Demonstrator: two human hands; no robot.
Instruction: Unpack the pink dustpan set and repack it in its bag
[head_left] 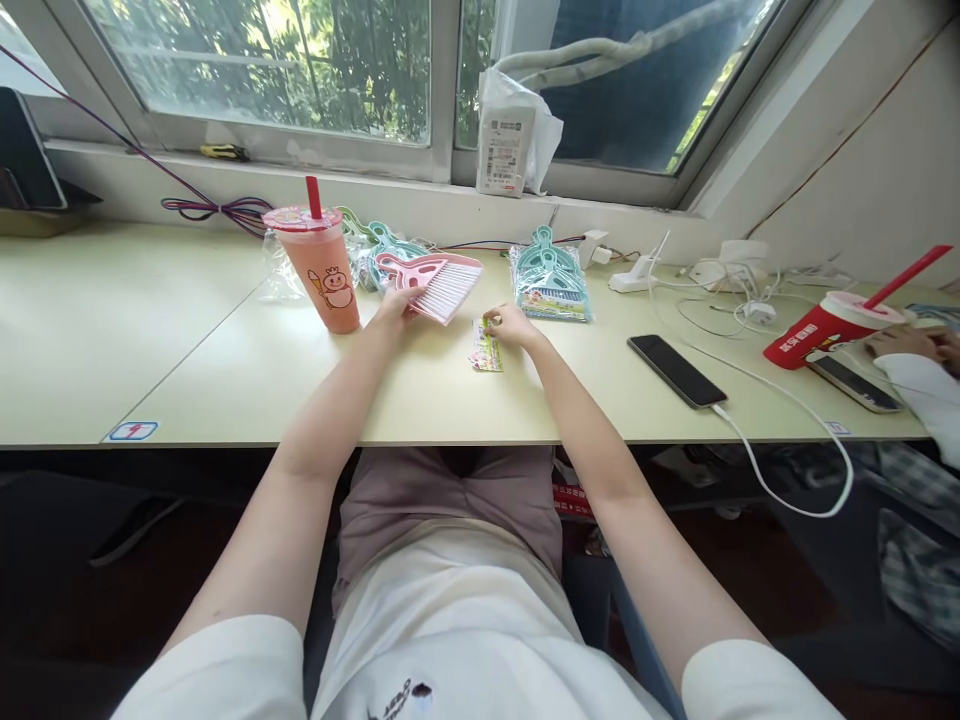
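Pink mini brush (439, 283) sits in the left hand (395, 305), which grasps it by the handle and holds it just above the desk (225, 370), mid-depth, beside a pink drink cup (324, 268). Right hand (512, 324) pinches the top of a small printed card (486, 347) lying flat on the desk. By the look of it, brush and card are not yet joined. Bagged teal sets (550, 275) rest near the back edge, seemingly finished. A phone (676, 370) lies toward the right edge.

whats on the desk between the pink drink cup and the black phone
In the head view, between the pink drink cup and black phone: the left hand holding a pink brush, the right hand on a printed card.
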